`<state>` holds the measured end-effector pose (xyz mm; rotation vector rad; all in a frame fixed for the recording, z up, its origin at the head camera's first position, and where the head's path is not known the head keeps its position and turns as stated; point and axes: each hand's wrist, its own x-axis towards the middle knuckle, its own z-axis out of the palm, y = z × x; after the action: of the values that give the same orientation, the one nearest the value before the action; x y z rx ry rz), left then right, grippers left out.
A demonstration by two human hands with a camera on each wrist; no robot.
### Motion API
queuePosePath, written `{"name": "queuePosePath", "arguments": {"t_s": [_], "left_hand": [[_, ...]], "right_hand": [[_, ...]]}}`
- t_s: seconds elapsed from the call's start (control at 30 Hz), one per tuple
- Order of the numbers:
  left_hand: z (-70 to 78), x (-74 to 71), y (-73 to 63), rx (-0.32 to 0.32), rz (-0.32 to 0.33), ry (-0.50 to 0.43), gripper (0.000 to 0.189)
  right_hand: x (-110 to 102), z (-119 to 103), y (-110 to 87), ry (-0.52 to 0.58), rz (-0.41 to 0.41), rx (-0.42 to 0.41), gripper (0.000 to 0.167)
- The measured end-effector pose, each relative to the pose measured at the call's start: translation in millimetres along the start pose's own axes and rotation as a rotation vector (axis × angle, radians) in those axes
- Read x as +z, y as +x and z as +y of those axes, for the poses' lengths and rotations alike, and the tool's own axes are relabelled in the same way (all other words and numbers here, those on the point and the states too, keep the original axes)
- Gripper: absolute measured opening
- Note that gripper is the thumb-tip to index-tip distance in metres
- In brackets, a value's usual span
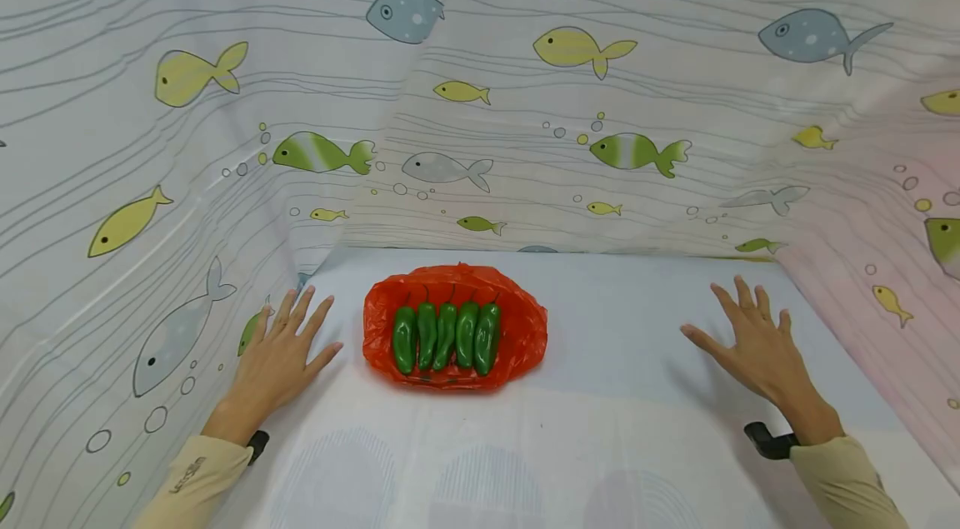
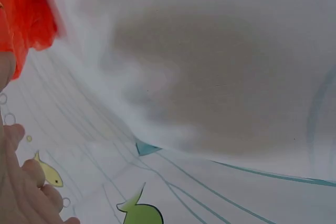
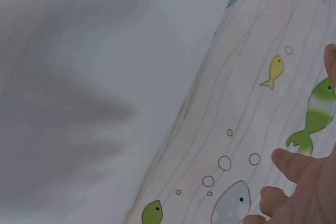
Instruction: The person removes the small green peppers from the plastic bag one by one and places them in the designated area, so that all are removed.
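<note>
Several green peppers (image 1: pixel 446 337) lie side by side, stems pointing away, in a crumpled red plastic bag (image 1: pixel 531 337) on the white table. To the left of the bag is my left hand (image 1: pixel 276 358), fingers spread and holding nothing. My right hand (image 1: pixel 757 350) is well to the right of the bag, its fingers spread too, with nothing held. In the left wrist view, the bag's red edge (image 2: pixel 37 19) shows beyond the fingers at the left. The right wrist view catches fingertips (image 3: pixel 294 163) in front of the fish-patterned sheet, with a hand shadow on the table.
A fish-patterned sheet (image 1: pixel 510 121) forms walls at the back, left and right of the table (image 1: pixel 600 396). The left wall stands close beside my left hand. Dark straps (image 1: pixel 772 441) sit at the wrists, by the beige sleeves.
</note>
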<state>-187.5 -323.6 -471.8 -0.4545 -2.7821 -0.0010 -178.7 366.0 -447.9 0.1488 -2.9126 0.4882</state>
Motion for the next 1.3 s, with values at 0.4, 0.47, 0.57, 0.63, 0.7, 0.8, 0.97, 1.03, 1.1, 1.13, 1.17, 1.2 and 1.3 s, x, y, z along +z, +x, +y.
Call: {"name": "queuePosePath", "arguments": {"t_s": [0.4, 0.47, 0.57, 0.63, 0.7, 0.8, 0.97, 1.03, 1.1, 1.13, 1.17, 1.2, 1.3], "left_hand": [[2.0, 2.4, -0.3, -0.023, -0.009, -0.057, 0.079], [3.0, 3.5, 2.1, -0.046, -0.006, -0.115, 0.078], [5.9, 4.9, 7.3, -0.082, 0.003, -0.259, 0.072], [8.3, 5.6, 10.3, -0.12, 0.012, -0.377, 0.065], [11.0, 5.9, 13.4, -0.165, 0.015, -0.502, 0.057], [14.9, 7.3, 19.5, -0.246, -0.007, -0.68, 0.05], [18.4, 16.4, 28.6, -0.333, -0.08, -0.926, 0.052], [18.4, 21.6, 29.6, -0.351, -0.109, -1.018, 0.056], [18.7, 25.3, 30.5, -0.365, -0.138, -1.1, 0.062], [18.7, 27.0, 31.3, -0.367, -0.151, -1.135, 0.064], [18.8, 28.4, 32.6, -0.367, -0.163, -1.168, 0.067], [19.1, 29.2, 34.0, -0.363, -0.176, -1.195, 0.068], [20.1, 32.2, 39.8, -0.342, -0.202, -1.239, 0.068]], "right_hand": [[6.7, -6.7, -0.7, 0.044, -0.065, 0.038, 0.094], [8.3, -9.0, -0.9, 0.062, -0.084, 0.059, 0.09], [11.8, -12.5, -1.7, 0.095, -0.067, 0.049, 0.079], [14.6, -15.1, -1.4, 0.123, -0.033, 0.024, 0.07], [17.2, -18.4, -0.9, 0.155, -0.004, 0.002, 0.062], [20.7, -23.2, 1.0, 0.2, 0.01, -0.008, 0.056], [28.9, -30.8, 5.0, 0.243, -0.013, 0.003, 0.051], [32.3, -34.7, 6.7, 0.253, -0.022, 0.004, 0.05], [35.5, -38.1, 8.7, 0.263, -0.031, 0.001, 0.05], [36.9, -39.8, 9.8, 0.268, -0.036, -0.001, 0.051], [38.2, -41.2, 10.6, 0.272, -0.039, -0.005, 0.051], [39.4, -42.5, 11.4, 0.278, -0.044, -0.009, 0.051], [43.3, -46.3, 12.2, 0.295, -0.053, -0.023, 0.049]]}}
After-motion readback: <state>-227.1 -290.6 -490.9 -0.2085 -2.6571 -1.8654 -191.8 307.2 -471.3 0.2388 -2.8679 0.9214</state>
